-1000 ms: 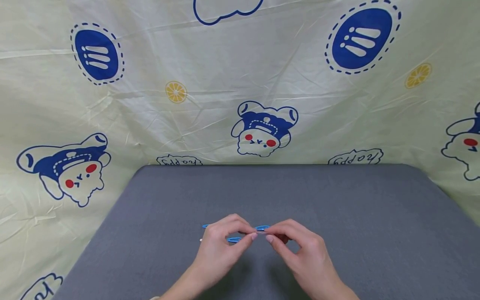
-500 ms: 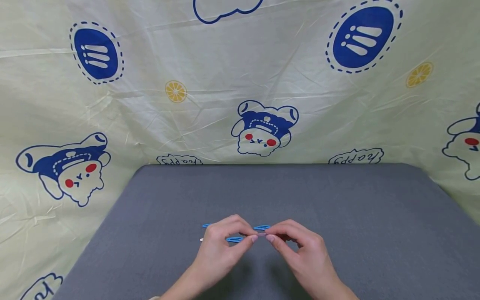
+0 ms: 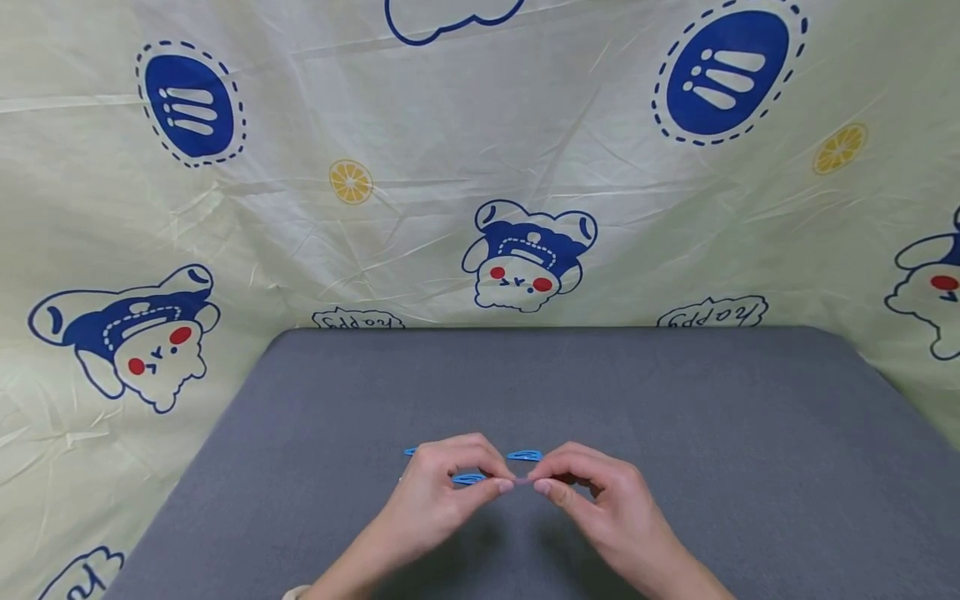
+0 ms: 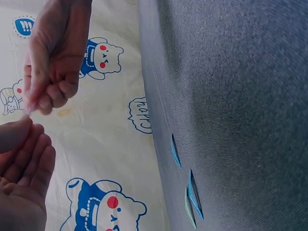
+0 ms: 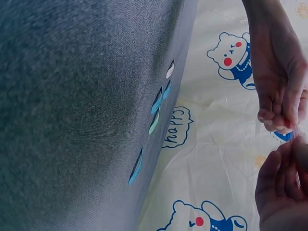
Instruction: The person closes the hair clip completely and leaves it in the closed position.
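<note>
Between the fingertips of both hands is a slim pink hair clip (image 3: pixel 522 481), mostly covered by the fingers. My left hand (image 3: pixel 442 483) pinches its left end with thumb and index finger. The right hand (image 3: pixel 600 492) pinches the other end, thumb below and index finger above. In the right wrist view the clip (image 5: pixel 295 129) shows only as a thin pink sliver where the two hands meet. On the table beyond the fingertips lies a blue snap hair clip (image 3: pixel 524 455). Another blue clip (image 3: pixel 469 479) shows through the gap between left thumb and index finger.
A grey cloth-covered table (image 3: pixel 712 417) spreads under the hands. In the right wrist view, a white clip (image 5: pixel 170 70) and a green clip (image 5: pixel 154 121) lie among several blue ones. A printed curtain (image 3: pixel 420 250) hangs behind the table's far edge.
Both hands have come slightly nearer to the person, with the pink hair clip still pinched between them. The clips on the table have stayed put.
</note>
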A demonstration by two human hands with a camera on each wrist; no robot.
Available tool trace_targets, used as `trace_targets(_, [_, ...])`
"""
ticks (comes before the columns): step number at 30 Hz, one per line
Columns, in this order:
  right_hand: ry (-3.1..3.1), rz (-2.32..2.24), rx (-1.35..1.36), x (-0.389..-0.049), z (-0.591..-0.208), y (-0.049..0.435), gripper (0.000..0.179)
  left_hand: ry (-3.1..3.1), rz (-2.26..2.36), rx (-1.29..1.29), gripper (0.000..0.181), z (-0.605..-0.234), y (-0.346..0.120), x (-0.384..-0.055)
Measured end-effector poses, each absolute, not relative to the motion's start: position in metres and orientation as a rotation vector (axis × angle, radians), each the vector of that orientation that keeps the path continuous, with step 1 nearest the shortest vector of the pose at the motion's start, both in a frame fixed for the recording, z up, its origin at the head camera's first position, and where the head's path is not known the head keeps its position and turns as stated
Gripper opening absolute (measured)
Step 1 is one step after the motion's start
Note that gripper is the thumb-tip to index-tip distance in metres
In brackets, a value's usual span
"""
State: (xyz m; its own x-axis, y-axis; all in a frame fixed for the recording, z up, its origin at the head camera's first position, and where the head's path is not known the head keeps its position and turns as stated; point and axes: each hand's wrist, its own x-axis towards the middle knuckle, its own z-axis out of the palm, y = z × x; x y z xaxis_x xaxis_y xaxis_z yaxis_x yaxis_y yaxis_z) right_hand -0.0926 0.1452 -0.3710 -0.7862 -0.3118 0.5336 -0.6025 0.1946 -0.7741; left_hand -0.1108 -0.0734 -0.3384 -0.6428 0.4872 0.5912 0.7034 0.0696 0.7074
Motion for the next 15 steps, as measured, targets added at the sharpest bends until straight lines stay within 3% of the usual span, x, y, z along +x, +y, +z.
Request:
trace_targets(7, [-2.241,1.67,0.877,-0.094,-0.374,0.146,0.02,-2.19,-1.703,-1.217,0.011,-0.356,-0.076,-0.121])
trace_targets(15, [-2.327,1.721,0.754,-0.093,-0.373,0.146,0.011,-2.32,-1.808,-1.052,0.008,-0.367,-0.075,-0.124])
